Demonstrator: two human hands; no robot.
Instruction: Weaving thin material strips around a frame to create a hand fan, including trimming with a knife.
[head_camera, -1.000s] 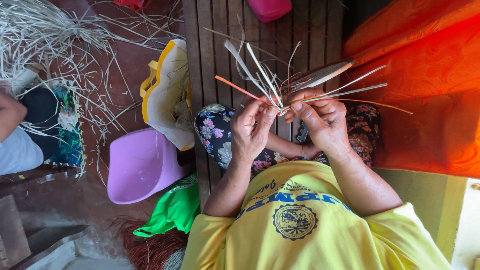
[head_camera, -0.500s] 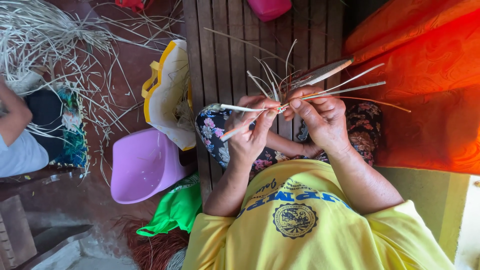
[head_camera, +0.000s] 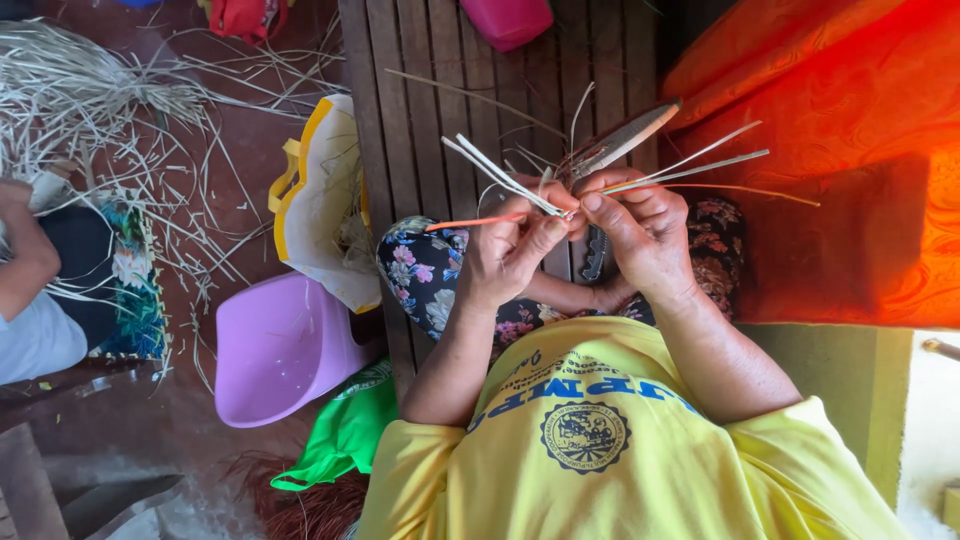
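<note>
My left hand (head_camera: 510, 250) and my right hand (head_camera: 640, 235) meet over my lap, both pinching a small piece of weaving made of thin flat strips (head_camera: 560, 205). Pale strips (head_camera: 495, 170) fan up and left from the left fingers, and an orange strip (head_camera: 470, 222) sticks out to the left. More pale strips (head_camera: 700, 168) run right from the right hand. A narrow woven band (head_camera: 625, 138) pokes out above the hands. The crossing point is hidden by my fingertips.
I sit on a wooden slatted bench (head_camera: 420, 110) beside orange cloth (head_camera: 840, 150). Left of it are a yellow-edged white bag (head_camera: 320, 200), a lilac plastic tub (head_camera: 280, 345), a green bag (head_camera: 345, 430), loose pale strips (head_camera: 100, 100) and another person's arm (head_camera: 25, 260).
My left hand turned the strips: the pale ones swung from pointing left to fanning up-left, and the orange strip now points left. The view shifted slightly.
</note>
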